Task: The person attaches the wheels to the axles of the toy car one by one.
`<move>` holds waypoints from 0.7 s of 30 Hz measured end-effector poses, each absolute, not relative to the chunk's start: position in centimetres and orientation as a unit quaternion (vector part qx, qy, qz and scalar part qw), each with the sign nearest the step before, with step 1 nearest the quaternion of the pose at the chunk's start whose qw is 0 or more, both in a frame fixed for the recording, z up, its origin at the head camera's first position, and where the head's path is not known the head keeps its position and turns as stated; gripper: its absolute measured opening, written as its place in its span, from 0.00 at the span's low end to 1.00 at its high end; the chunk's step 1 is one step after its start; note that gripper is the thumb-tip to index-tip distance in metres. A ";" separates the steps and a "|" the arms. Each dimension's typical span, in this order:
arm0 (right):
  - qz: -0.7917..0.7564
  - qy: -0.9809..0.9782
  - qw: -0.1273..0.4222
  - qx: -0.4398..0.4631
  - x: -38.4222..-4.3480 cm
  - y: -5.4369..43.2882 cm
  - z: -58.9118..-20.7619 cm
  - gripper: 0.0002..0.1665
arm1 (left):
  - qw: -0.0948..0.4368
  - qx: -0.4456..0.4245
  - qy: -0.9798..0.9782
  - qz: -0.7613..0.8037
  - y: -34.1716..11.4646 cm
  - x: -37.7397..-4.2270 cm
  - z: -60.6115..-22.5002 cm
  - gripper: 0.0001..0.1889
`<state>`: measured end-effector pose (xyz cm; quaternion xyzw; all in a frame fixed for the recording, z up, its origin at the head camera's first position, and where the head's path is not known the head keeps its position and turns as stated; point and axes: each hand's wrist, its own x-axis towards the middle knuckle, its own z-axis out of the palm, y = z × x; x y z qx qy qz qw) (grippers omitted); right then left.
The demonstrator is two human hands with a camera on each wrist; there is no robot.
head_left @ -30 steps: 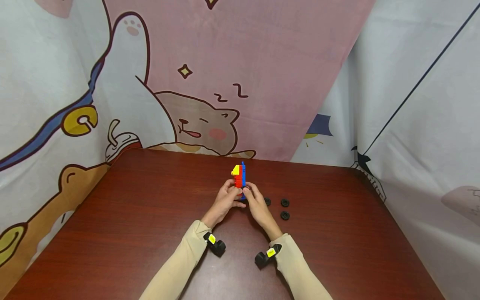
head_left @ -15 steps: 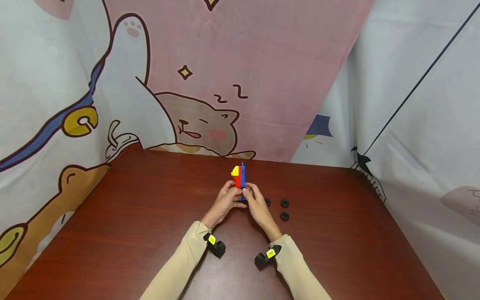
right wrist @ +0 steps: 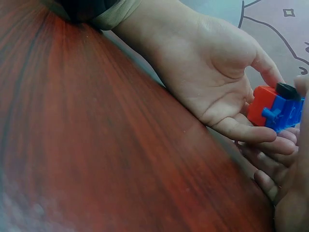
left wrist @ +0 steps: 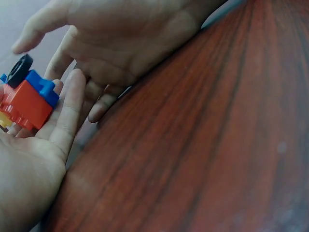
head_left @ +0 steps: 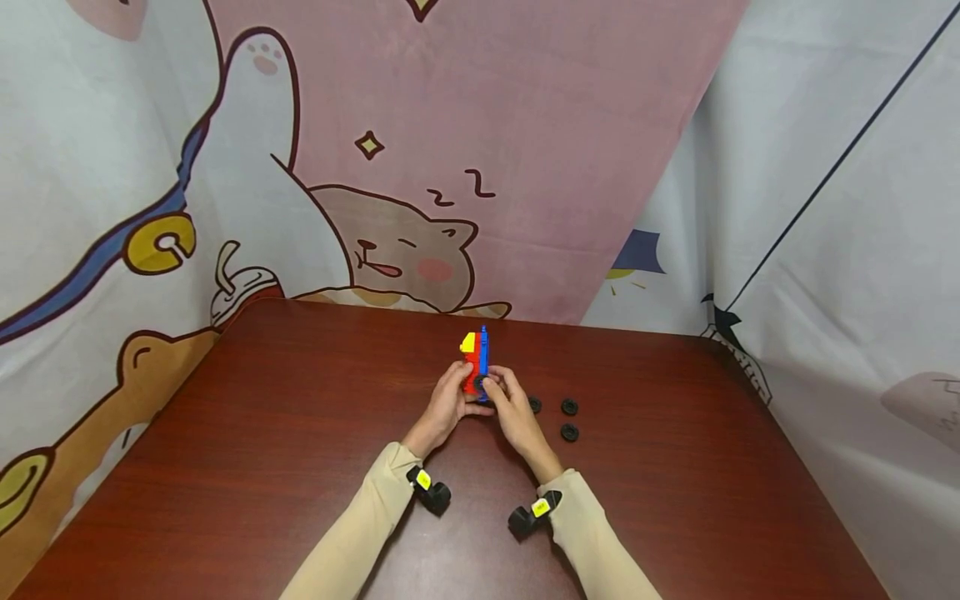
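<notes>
A toy car of red, blue and yellow building blocks stands on end between the two hands, yellow part upward. A black wheel sits on its near side. My left hand grips the car from the left, thumb on the red blocks. My right hand holds the car's lower right side, thumb tip right by the wheel. In the left wrist view, the wheel juts from the red block, with the right thumb close above it. In the right wrist view, a blue peg shows at the car's end.
Loose black wheels lie on the brown table right of the hands: one upper wheel, one lower wheel, and one partly hidden wheel beside the right hand. A printed cloth hangs behind the table.
The left thumb has shifted up and left along the car, so the wheel now shows. The car's lower end has swung slightly left. The loose wheels lie as before.
</notes>
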<state>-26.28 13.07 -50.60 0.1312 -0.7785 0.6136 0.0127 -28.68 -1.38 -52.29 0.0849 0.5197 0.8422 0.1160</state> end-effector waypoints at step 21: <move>0.661 -0.745 0.055 0.071 -25.6 12.9 -49.5 0.23 | 0.110 0.093 0.533 0.834 -1.2 -28.7 -52.4 0.04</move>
